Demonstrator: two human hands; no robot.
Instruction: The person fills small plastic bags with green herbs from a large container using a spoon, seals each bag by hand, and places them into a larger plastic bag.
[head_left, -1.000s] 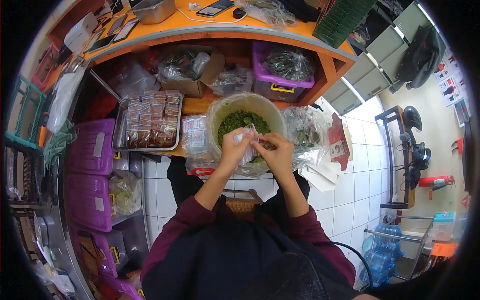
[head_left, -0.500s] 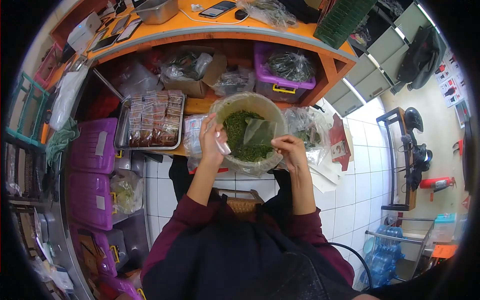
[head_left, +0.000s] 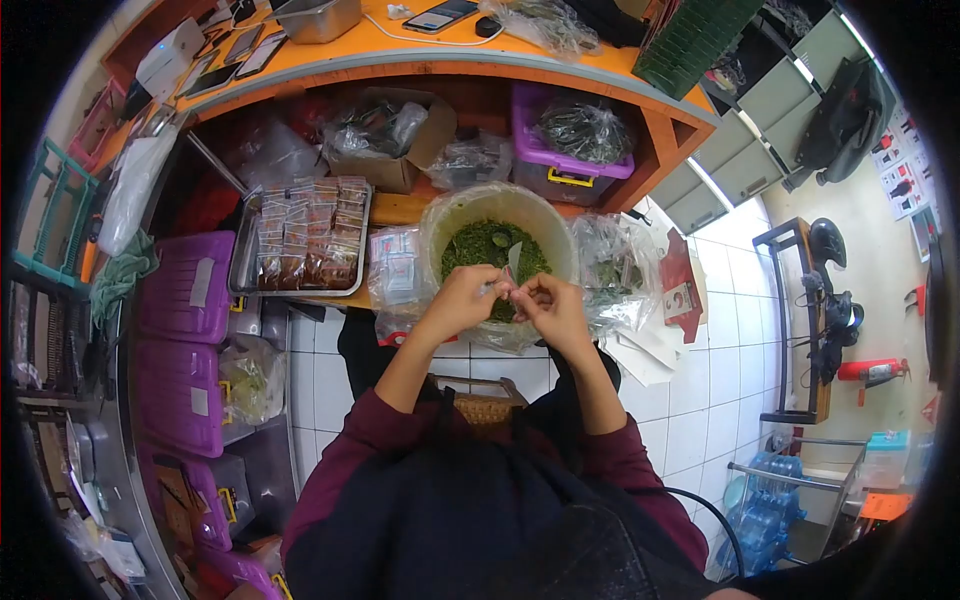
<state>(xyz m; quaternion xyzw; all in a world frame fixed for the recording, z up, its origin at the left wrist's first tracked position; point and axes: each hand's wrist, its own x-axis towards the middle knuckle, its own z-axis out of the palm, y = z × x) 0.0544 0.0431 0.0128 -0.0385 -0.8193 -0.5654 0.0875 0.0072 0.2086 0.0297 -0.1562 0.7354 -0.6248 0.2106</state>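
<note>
Both hands meet over the near rim of a lined bucket (head_left: 440,215) of green leaf: the left hand (head_left: 462,300) and right hand (head_left: 553,308) pinch a small clear bag (head_left: 513,262) upright, likely so spills drop back in. Beyond lie a tray of filled packets (head_left: 300,240), loose plastic bags crowding the bucket, and the orange tabletop (head_left: 450,45).

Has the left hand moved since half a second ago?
Yes. The left hand moved right and down, from the bucket's left rim to the right hand.
</note>
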